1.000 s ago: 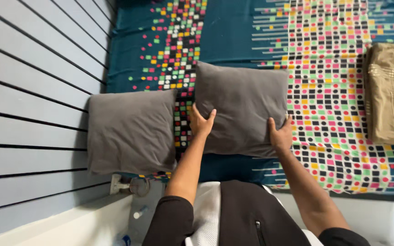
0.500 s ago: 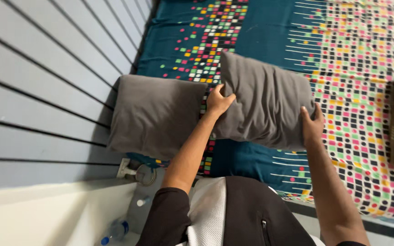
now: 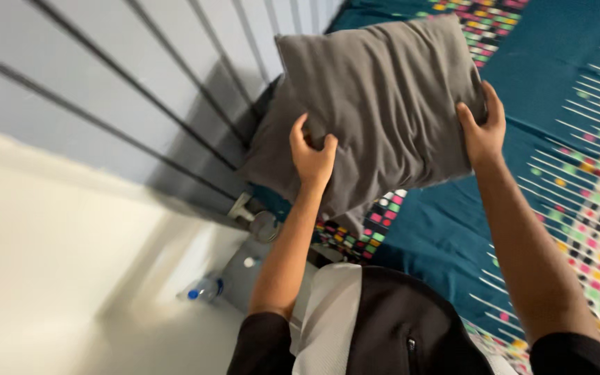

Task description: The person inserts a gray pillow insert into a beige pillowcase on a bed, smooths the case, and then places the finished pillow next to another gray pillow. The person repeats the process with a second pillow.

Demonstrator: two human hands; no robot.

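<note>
Cushion held up at both edges

Cushion (image 3: 383,104), grey and square, hangs lifted off the bed (image 3: 557,139), near the panelled wall (image 3: 140,90). Its cover creases and sags around each grip, so it looks soft, light and easy to squash; not slippery, not fragile. Opposite side edges seem the sound places to hold it. Left hand (image 3: 312,158) is closed on the near-left edge, fingers dug into the fabric. Right hand (image 3: 484,128) is clamped on the right edge. Below, a water bottle (image 3: 203,289) lies on the floor by the bed.
</note>
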